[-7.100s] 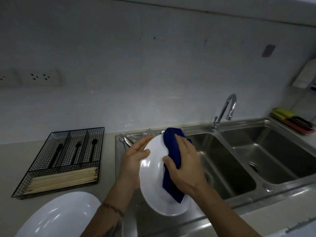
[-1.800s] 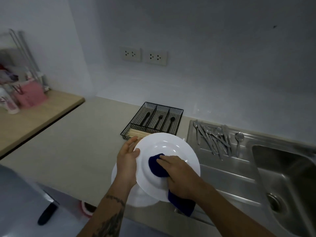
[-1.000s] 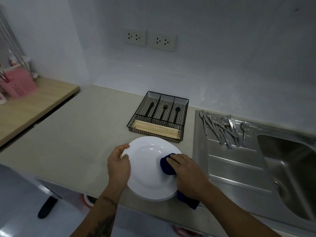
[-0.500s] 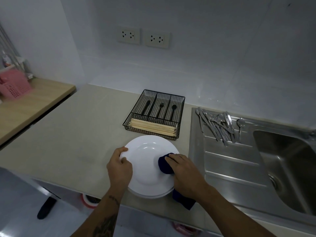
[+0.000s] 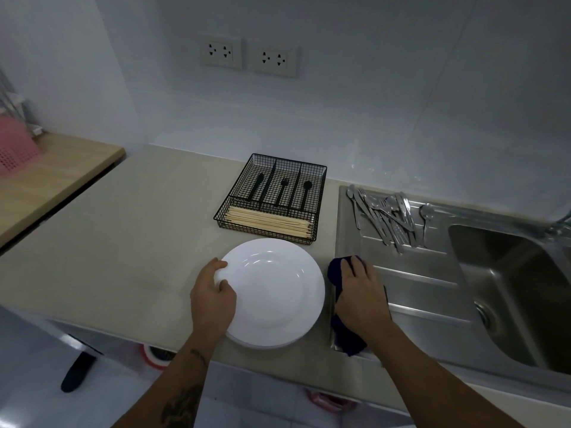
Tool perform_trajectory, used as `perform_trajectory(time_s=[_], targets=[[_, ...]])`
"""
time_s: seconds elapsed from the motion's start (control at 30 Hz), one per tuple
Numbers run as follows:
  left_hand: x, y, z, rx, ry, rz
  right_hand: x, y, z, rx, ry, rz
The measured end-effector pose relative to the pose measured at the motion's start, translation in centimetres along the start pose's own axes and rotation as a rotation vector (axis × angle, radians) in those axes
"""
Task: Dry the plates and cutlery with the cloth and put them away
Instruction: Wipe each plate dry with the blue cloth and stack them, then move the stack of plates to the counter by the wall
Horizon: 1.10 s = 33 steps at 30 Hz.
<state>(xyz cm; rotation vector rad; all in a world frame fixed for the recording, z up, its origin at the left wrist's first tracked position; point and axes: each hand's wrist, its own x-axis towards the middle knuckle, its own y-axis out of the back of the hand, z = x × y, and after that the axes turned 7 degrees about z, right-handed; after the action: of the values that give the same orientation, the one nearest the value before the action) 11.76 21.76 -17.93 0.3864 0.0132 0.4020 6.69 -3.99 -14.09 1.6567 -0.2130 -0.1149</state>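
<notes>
Two white plates (image 5: 272, 288) lie stacked on the beige counter near its front edge. My left hand (image 5: 213, 301) grips the left rim of the top plate. To the right of the stack, my right hand (image 5: 360, 296) presses the dark blue cloth (image 5: 340, 304) flat on the steel draining board (image 5: 411, 273). A pile of silver cutlery (image 5: 384, 217) lies at the back of that board. A black wire cutlery tray (image 5: 272, 197) behind the plates holds black utensils and a row of wooden chopsticks.
The steel sink basin (image 5: 519, 285) opens at the right. A lower wooden worktop (image 5: 46, 180) with a pink basket (image 5: 14, 146) stands at the far left. Two wall sockets (image 5: 250, 55) sit above the counter. Bare counter stretches left of the plates.
The plate has been laid on the other plate on the counter. My right hand has slid the cloth off the plate, rightward onto the draining board.
</notes>
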Motion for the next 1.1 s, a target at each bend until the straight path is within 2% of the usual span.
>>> perform_trajectory(time_s=[0.1, 0.23, 0.33, 0.43, 0.57, 0.73, 0.93, 1.1], targets=[[0.1, 0.1, 0.0, 0.018, -0.004, -0.029, -0.5, -1.5, 0.7, 0.012, -0.037, -0.250], [0.4, 0.4, -0.3, 0.032, -0.036, -0.061, -0.1, -1.0, 1.0, 0.035, -0.066, -0.349], [0.5, 0.7, -0.5, 0.021, -0.020, -0.075, 0.7, 0.2, -0.1, 0.095, -0.013, -0.196], [0.2, 0.8, -0.8, -0.004, -0.025, -0.076, 1.2, 0.8, -1.8, 0.283, 0.002, -0.060], [0.2, 1.3, -1.1, -0.075, 0.004, -0.061, 1.2, 1.0, -4.2, 0.591, -0.150, -0.086], [0.1, 1.3, -0.8, -0.171, 0.103, -0.027, 1.3, 0.2, -5.5, 0.749, -0.261, -0.087], [-0.8, 0.6, -0.8, -0.203, 0.134, -0.009, 1.2, -1.2, -6.3, 0.801, -0.287, -0.091], [-1.1, -0.4, -0.1, -0.276, 0.197, 0.098, 1.0, -2.0, -6.8, 0.777, -0.316, -0.059]])
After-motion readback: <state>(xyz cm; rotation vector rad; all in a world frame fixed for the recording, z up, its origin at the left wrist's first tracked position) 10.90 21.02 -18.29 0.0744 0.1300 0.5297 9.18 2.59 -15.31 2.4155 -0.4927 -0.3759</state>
